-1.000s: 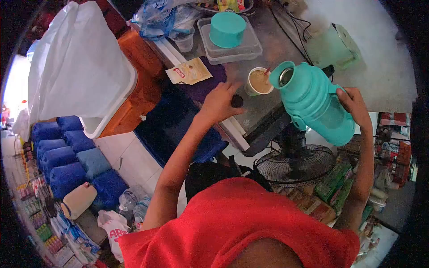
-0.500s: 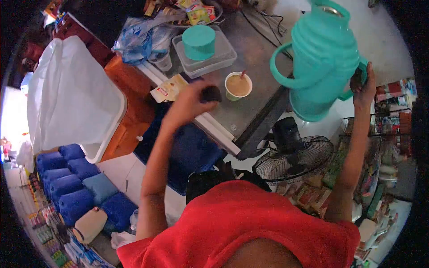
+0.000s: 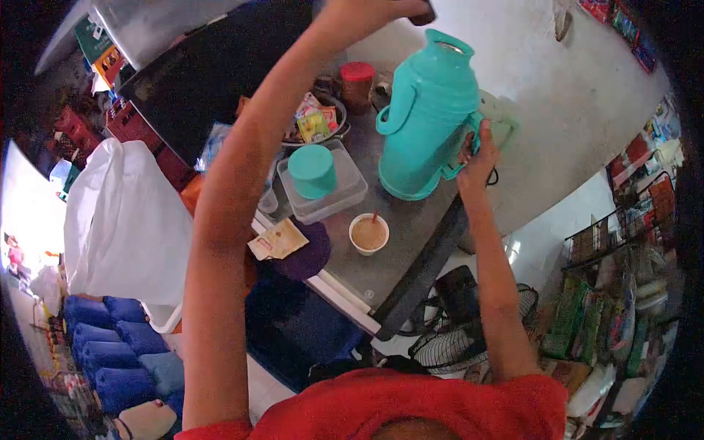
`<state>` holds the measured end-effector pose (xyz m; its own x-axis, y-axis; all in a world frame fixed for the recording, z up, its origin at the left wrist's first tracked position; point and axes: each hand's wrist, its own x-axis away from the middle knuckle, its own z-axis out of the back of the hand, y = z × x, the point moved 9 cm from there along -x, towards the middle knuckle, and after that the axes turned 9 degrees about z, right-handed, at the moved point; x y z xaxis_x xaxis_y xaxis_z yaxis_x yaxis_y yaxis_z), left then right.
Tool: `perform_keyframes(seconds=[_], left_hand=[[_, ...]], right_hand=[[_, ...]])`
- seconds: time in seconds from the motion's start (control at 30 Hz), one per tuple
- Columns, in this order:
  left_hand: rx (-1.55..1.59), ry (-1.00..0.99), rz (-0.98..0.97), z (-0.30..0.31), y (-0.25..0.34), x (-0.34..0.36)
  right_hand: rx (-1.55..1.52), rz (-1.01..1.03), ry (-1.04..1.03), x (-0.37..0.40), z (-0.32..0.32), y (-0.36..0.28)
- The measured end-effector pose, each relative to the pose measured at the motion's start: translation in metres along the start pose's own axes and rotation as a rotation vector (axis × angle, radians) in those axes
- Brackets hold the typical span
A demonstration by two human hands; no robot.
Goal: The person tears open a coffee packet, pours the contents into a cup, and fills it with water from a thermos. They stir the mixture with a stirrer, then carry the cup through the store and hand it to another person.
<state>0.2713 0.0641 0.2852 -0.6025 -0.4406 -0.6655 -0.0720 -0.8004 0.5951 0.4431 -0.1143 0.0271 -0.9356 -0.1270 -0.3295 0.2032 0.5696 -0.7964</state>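
Has the paper cup (image 3: 369, 233) on the tabletop (image 3: 392, 275), seemingly already filled with brown drink, with a yellowish packet (image 3: 279, 240) to its left. Beyond the cup, to its right, grips the turquoise flask (image 3: 429, 117) by its side handle with the right hand (image 3: 480, 161), fingers curled. Farthest from the cup, pinches a dark stopper (image 3: 423, 13) in the left hand (image 3: 367, 11), with the flask's mouth uncovered.

I count one turquoise plastic flask (image 3: 427, 121) in the right hand (image 3: 479, 158), one dark cap (image 3: 423, 13) in the left hand (image 3: 370, 10).
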Motion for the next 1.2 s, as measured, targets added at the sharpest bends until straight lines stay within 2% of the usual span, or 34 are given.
perform_keyframes(seconds=[0.13,0.2,0.27,0.37,0.57,0.67,0.73,0.87,0.93,0.97,1.03,1.07,1.1,1.17,1.2], left_hand=[[-0.051,-0.126,0.023,-0.048,0.001,-0.018],[0.018,-0.261,0.024,-0.075,-0.008,-0.020],[-0.016,-0.292,0.066,-0.082,-0.017,-0.022],[-0.087,-0.299,0.100,-0.081,-0.023,-0.015],[-0.257,-0.335,-0.025,-0.103,-0.045,-0.018],[-0.073,-0.404,-0.047,-0.113,-0.063,-0.022],[-0.289,-0.492,-0.111,-0.126,-0.073,-0.023],[-0.318,-0.469,-0.177,-0.117,-0.074,-0.012],[0.354,-0.495,0.078,-0.089,-0.091,0.001],[0.347,-0.492,0.079,-0.077,-0.092,0.011],[1.359,-0.591,0.686,-0.069,-0.116,0.044],[1.482,-0.582,0.689,-0.064,-0.127,0.055],[1.476,-0.565,0.697,-0.058,-0.139,0.066],[1.305,-0.461,0.788,-0.046,-0.172,0.094],[1.220,-0.467,0.789,-0.041,-0.181,0.106]], right_hand=[[-0.017,0.070,-0.044,-0.002,-0.014,0.021],[0.012,0.104,-0.036,-0.003,-0.016,0.024],[-0.018,0.107,-0.086,-0.003,-0.019,0.029],[0.042,0.127,-0.035,-0.007,-0.012,0.038],[0.049,0.115,-0.042,-0.004,-0.010,0.040],[0.006,0.091,-0.072,-0.005,-0.010,0.047],[0.026,0.098,-0.069,-0.007,-0.009,0.053],[0.082,0.081,-0.125,-0.007,-0.013,0.050],[0.095,0.047,-0.162,-0.009,-0.012,0.053],[0.106,0.018,-0.197,-0.010,-0.013,0.055],[0.112,0.014,-0.234,-0.009,-0.012,0.054],[0.129,0.009,-0.264,-0.007,-0.012,0.055],[0.122,-0.004,-0.275,-0.007,-0.012,0.057],[0.181,0.129,-0.234,-0.007,-0.007,0.045],[0.181,0.115,-0.245,-0.004,-0.006,0.046]])
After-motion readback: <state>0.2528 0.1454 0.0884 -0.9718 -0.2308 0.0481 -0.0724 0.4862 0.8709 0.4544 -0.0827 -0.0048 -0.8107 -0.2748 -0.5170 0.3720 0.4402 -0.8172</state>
